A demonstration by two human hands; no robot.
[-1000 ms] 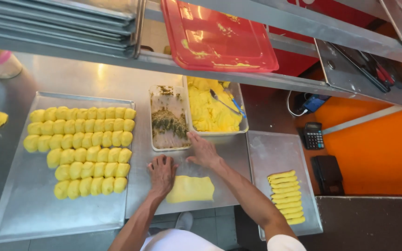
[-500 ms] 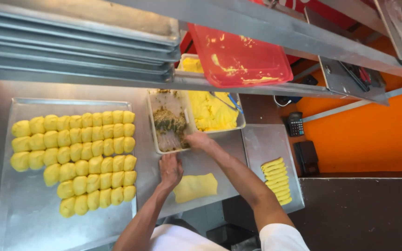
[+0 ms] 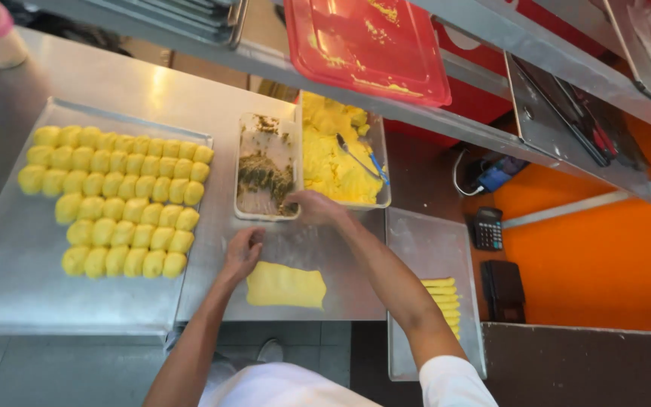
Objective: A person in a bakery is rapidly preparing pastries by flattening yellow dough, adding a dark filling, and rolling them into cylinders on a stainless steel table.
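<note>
A flat yellow dough sheet (image 3: 286, 286) lies on the steel counter (image 3: 325, 252) in front of me. My left hand (image 3: 242, 251) rests on the counter just left of the sheet, fingers loosely curled, holding nothing I can see. My right hand (image 3: 313, 206) reaches into the near right corner of a clear tub of dark green-brown filling (image 3: 265, 172); its fingertips are at the filling, and I cannot tell whether they pinch any. Right of it stands a tub of yellow dough (image 3: 333, 158) with a blue-handled spoon (image 3: 359, 160).
A large metal tray (image 3: 9, 286) at left carries several rows of yellow dough pieces (image 3: 118, 197). Another tray (image 3: 431, 249) at right holds several rolled yellow sticks (image 3: 442, 300). A red lid (image 3: 371, 45) sits on the shelf above. A calculator (image 3: 487, 228) lies at right.
The view has shifted and come closer. My right hand has moved from the counter edge to the corner of the filling tub. My left hand stays beside the dough sheet.
</note>
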